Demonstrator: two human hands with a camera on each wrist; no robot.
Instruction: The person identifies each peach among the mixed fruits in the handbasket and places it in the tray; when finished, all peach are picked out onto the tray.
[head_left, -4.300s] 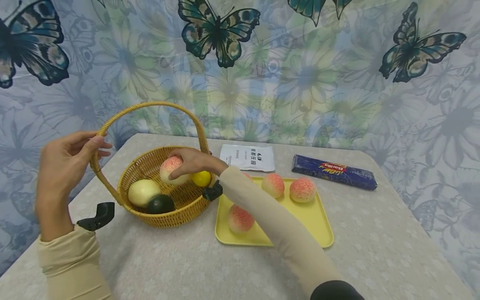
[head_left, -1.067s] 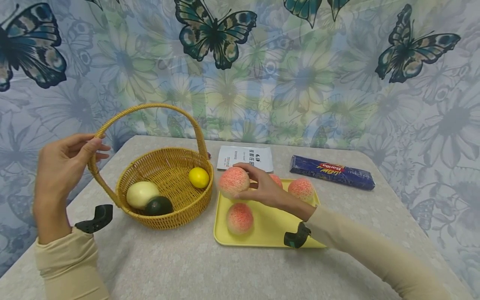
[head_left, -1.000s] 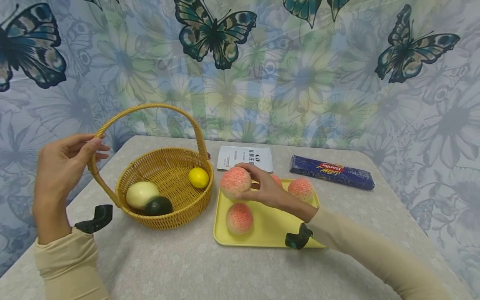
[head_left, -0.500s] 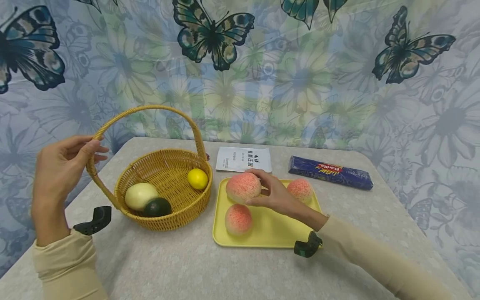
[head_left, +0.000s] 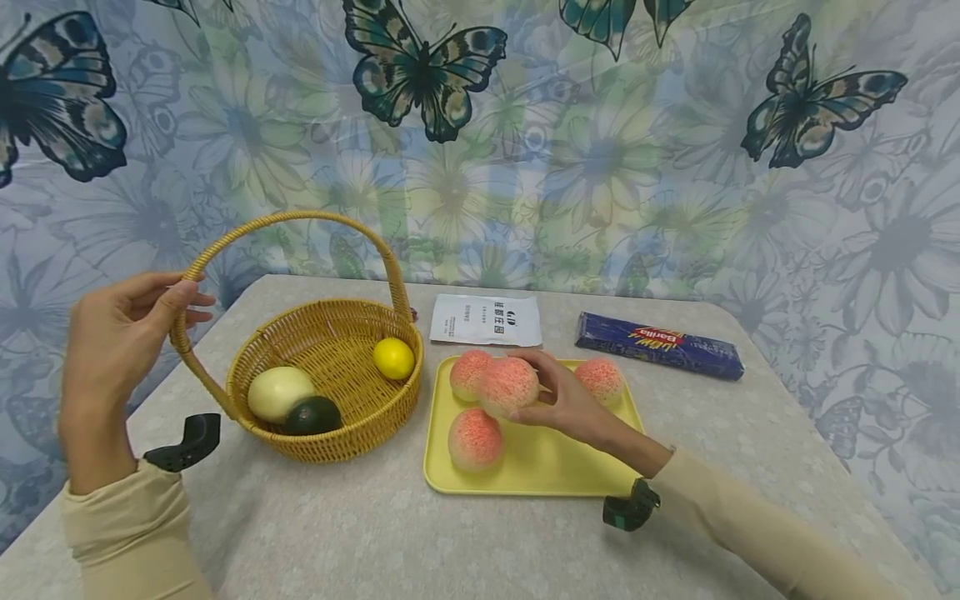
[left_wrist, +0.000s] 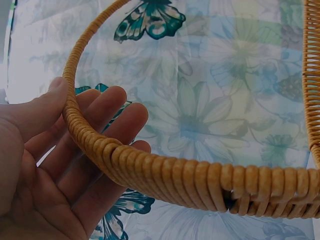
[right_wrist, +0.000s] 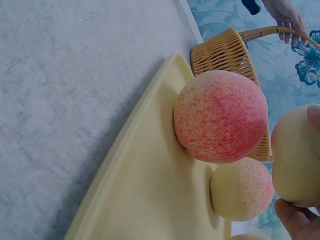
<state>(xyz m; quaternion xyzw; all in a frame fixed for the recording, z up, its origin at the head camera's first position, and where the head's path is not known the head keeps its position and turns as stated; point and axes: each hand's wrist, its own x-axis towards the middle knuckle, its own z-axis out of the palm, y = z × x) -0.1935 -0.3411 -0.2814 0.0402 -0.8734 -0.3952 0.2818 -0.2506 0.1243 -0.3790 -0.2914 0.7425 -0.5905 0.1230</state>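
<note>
My left hand [head_left: 123, 337] holds the left side of the wicker basket's handle [left_wrist: 75, 100] between thumb and fingers. The wicker basket [head_left: 352, 442] stands on the table with a pale yellow round fruit [head_left: 281, 393], a dark green avocado-like fruit [head_left: 312, 415] and a lemon [head_left: 393, 358] inside. Over the yellow tray [head_left: 555, 479], my right hand [head_left: 566, 398] grips a pink-speckled peach [head_left: 508, 387] by its right side. Beneath and around it on the tray sit a front peach [head_left: 476, 439], a back-left peach [head_left: 470, 375] and a right peach [head_left: 600, 381]; another is mostly hidden behind the hand.
Behind the tray lies a white printed packet [head_left: 486, 320]. A blue Barilla pasta package [head_left: 660, 345] rests at the back right. The light patterned tabletop [head_left: 337, 533] ends at a butterfly-print cloth [head_left: 600, 183] behind it.
My right hand has carried the peach out of the basket and rightward over the tray, uncovering the back-left peach. My left hand stays on the basket handle.
</note>
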